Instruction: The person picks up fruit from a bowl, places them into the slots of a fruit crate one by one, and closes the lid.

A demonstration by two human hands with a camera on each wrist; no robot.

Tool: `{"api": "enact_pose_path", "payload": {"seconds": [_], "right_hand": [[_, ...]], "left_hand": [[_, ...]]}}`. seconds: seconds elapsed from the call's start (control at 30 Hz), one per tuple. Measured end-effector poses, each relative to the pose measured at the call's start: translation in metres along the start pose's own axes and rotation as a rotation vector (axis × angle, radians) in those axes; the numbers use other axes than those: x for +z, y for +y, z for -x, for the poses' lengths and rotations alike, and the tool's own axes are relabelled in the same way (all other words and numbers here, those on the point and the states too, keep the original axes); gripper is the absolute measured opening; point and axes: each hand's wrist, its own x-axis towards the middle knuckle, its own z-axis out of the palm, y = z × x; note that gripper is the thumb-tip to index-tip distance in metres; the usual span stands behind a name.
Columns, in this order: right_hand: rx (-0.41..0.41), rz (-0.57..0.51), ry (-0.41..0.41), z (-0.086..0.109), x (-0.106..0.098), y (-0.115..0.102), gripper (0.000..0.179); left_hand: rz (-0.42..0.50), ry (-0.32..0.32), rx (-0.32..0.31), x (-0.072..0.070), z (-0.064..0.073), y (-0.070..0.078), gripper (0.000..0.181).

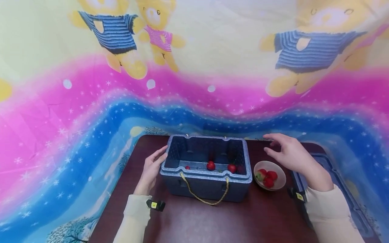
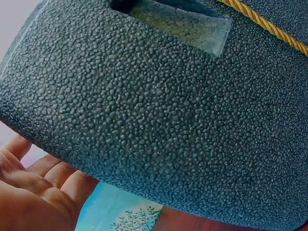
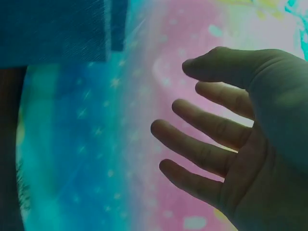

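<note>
A dark speckled box (image 1: 206, 187) with a gold rope handle (image 1: 206, 201) stands on the table, its top uncovered. Inside it lie several red strawberries (image 1: 211, 165). My left hand (image 1: 152, 167) rests against the box's left side with its fingers extended, also seen in the left wrist view at the box's edge (image 2: 159, 120). To the right of the box, a pale bowl (image 1: 281, 182) contains several strawberries (image 1: 268, 182). My right hand (image 1: 290, 153) is raised above and behind the bowl, its fingers spread and nothing in them, as the right wrist view confirms.
A dark grey lid (image 1: 334, 179) lies at the table's right side, partly under my right forearm. The dark red-brown table (image 1: 200, 222) is bordered by a bear-printed cloth (image 1: 194, 84) at the back and sides. Each sleeve carries a small black wrist device.
</note>
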Motion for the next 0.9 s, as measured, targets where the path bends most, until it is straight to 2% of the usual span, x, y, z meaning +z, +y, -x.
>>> {"api": "enact_pose_path", "payload": {"seconds": [0.13, 0.37, 0.7, 0.9], "right_hand": [[0.067, 0.025, 0.006, 0.013, 0.008, 0.016, 0.051], [0.199, 0.029, -0.04, 0.032, 0.032, 0.044, 0.058], [0.239, -0.009, -0.06, 0.053, 0.084, 0.072, 0.058], [0.286, -0.019, -0.072, 0.057, 0.105, 0.076, 0.06]], "left_hand": [[-0.005, -0.001, 0.003, 0.0, 0.0, 0.0, 0.046], [0.009, -0.002, 0.005, 0.0, 0.0, -0.001, 0.045], [0.005, 0.004, 0.02, 0.0, 0.001, 0.0, 0.046], [0.008, 0.006, 0.002, 0.001, 0.0, -0.001, 0.045]]}}
